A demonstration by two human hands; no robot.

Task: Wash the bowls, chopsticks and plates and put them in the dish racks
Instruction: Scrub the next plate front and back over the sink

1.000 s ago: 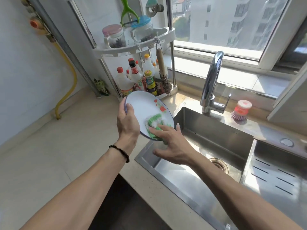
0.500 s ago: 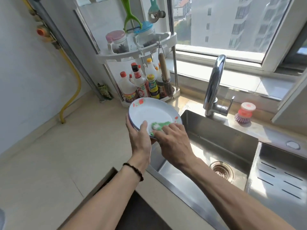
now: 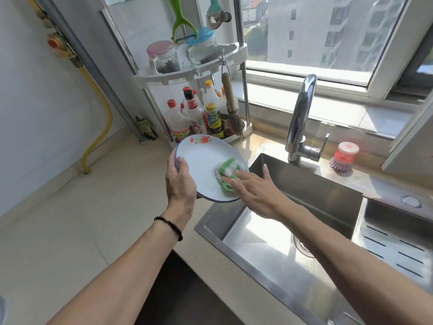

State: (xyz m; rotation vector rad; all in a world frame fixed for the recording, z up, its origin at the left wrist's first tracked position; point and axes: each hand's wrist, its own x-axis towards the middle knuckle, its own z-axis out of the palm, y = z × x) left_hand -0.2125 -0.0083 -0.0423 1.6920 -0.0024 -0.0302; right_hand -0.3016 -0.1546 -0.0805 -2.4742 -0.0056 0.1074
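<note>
Left hand [image 3: 180, 184] grips white plate [image 3: 206, 165] at near-left rim, thumb hooked over edge, fingers behind. Plate held tilted over sink's left edge, probably so suds drip into basin. Right hand [image 3: 255, 191], fingers flat and straight, presses soapy green sponge [image 3: 228, 172] against plate's right side: scrubbing step, rinse likely next. Sink [image 3: 316, 198] lies below right forearm; tap [image 3: 301, 118] stands behind it, no water seen running. Bottle rack [image 3: 201, 113] behind plate. Dish rack not in view.
</note>
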